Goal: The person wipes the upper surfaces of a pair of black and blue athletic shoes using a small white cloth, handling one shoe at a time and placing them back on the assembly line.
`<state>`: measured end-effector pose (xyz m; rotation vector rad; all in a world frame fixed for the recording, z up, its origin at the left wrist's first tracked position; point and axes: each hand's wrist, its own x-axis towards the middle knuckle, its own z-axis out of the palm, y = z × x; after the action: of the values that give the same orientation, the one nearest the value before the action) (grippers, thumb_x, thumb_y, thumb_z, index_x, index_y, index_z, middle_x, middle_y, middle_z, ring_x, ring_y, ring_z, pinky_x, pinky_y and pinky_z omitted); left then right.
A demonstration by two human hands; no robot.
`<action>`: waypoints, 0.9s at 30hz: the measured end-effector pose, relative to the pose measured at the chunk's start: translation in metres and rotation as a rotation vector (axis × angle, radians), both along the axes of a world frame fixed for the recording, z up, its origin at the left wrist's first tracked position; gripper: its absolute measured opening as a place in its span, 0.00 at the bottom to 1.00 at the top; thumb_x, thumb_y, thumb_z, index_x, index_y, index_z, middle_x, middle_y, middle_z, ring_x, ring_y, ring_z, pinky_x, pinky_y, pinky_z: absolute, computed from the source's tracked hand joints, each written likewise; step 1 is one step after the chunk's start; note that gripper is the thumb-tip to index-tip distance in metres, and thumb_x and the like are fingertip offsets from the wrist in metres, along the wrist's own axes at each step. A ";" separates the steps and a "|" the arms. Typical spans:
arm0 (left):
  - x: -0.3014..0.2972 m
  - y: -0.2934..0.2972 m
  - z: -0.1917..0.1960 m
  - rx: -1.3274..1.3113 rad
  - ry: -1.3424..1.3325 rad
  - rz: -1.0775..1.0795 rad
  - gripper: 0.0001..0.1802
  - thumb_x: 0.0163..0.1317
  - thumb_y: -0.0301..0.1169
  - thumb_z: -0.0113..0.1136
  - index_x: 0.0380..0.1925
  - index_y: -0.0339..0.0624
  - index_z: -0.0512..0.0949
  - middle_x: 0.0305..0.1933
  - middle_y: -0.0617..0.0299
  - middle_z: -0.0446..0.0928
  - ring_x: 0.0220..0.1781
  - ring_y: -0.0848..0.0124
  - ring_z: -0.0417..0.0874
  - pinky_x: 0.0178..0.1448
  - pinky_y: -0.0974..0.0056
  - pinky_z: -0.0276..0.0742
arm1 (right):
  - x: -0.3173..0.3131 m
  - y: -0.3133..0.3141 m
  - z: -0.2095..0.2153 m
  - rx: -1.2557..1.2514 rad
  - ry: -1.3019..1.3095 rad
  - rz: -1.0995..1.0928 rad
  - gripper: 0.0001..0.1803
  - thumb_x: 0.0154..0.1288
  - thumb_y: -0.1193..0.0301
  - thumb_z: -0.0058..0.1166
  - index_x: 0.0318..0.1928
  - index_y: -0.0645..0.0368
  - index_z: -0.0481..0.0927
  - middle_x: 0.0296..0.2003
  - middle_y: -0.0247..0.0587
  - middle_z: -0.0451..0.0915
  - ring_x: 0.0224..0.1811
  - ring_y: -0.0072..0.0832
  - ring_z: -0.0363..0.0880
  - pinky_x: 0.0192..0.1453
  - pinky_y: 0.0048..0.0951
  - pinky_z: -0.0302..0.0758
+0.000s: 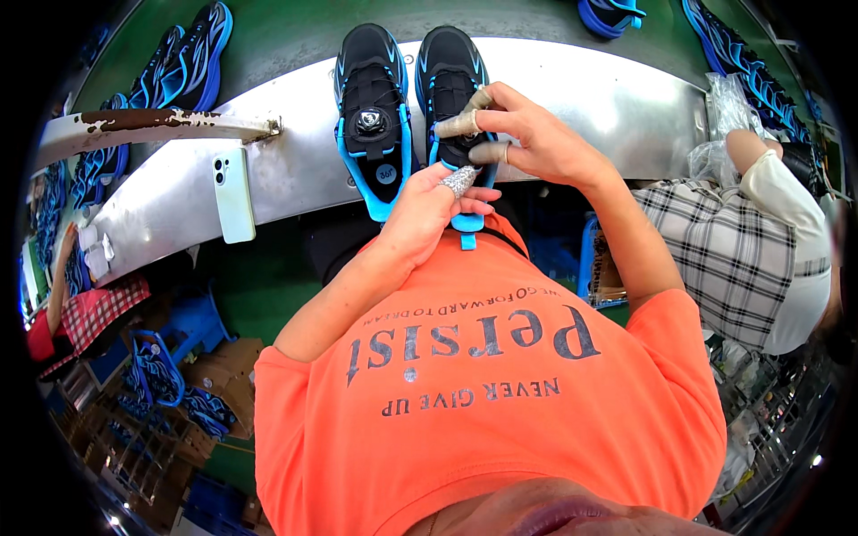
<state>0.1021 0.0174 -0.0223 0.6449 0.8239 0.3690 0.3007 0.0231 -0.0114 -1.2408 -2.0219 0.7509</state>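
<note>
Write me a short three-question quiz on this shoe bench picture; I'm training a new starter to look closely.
1. True or false: both hands work on the right shoe, not the left shoe.
2. What lies flat on the metal shelf to the left of the pair?
A. a white phone
B. a pair of scissors
C. a roll of tape
3. Fill in: some fingers of the right hand wear tan ____, and one finger of the left hand has a silvery one.

Key
1. True: both hands touch the right shoe.
2. A, the phone.
3. Covers.
</note>
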 end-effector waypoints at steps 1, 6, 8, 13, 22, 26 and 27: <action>0.000 -0.002 0.000 0.005 -0.006 0.017 0.13 0.73 0.27 0.43 0.50 0.29 0.71 0.46 0.49 0.78 0.49 0.63 0.83 0.51 0.64 0.81 | -0.001 -0.002 0.000 -0.047 -0.003 0.016 0.23 0.49 0.72 0.66 0.50 0.51 0.83 0.36 0.40 0.72 0.42 0.32 0.74 0.45 0.30 0.73; 0.000 -0.007 0.002 -0.014 0.006 0.036 0.13 0.73 0.27 0.44 0.51 0.28 0.71 0.47 0.48 0.78 0.49 0.62 0.83 0.51 0.63 0.81 | -0.026 -0.025 -0.017 0.057 -0.078 -0.320 0.19 0.48 0.70 0.66 0.45 0.51 0.84 0.32 0.42 0.72 0.38 0.38 0.75 0.42 0.35 0.74; -0.004 -0.009 -0.001 -0.013 -0.007 0.020 0.13 0.73 0.27 0.43 0.51 0.28 0.70 0.47 0.48 0.77 0.49 0.61 0.83 0.51 0.63 0.81 | -0.017 -0.017 -0.015 0.125 0.020 -0.161 0.21 0.49 0.72 0.66 0.48 0.50 0.83 0.35 0.40 0.72 0.40 0.33 0.75 0.45 0.32 0.74; -0.002 -0.011 0.001 -0.017 -0.001 0.030 0.14 0.73 0.27 0.43 0.51 0.28 0.70 0.48 0.48 0.77 0.50 0.61 0.82 0.52 0.63 0.80 | -0.019 -0.019 -0.002 -0.076 0.032 -0.123 0.21 0.50 0.77 0.63 0.48 0.49 0.84 0.35 0.38 0.73 0.41 0.30 0.75 0.46 0.31 0.74; -0.001 -0.001 0.006 -0.057 -0.064 0.049 0.14 0.73 0.28 0.43 0.51 0.28 0.70 0.50 0.47 0.76 0.52 0.59 0.82 0.52 0.62 0.80 | -0.019 -0.003 -0.009 0.236 0.014 -0.176 0.17 0.48 0.70 0.67 0.42 0.52 0.84 0.34 0.40 0.72 0.37 0.35 0.75 0.41 0.31 0.75; 0.003 0.003 0.007 -0.083 -0.066 0.069 0.15 0.74 0.29 0.44 0.52 0.27 0.69 0.48 0.48 0.77 0.50 0.60 0.82 0.52 0.62 0.80 | -0.025 -0.003 0.000 -0.033 0.041 -0.167 0.17 0.52 0.75 0.63 0.45 0.49 0.83 0.36 0.40 0.71 0.40 0.35 0.75 0.44 0.33 0.76; 0.002 0.006 0.008 -0.079 -0.073 0.071 0.16 0.73 0.29 0.44 0.53 0.27 0.69 0.47 0.48 0.77 0.50 0.61 0.82 0.51 0.63 0.80 | -0.029 -0.004 0.000 -0.032 0.032 -0.216 0.17 0.52 0.74 0.63 0.45 0.49 0.83 0.37 0.40 0.71 0.39 0.35 0.75 0.44 0.33 0.76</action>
<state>0.1039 0.0237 -0.0147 0.5262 0.7895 0.4200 0.2718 0.0191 -0.0110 -1.4297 -1.8203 0.6965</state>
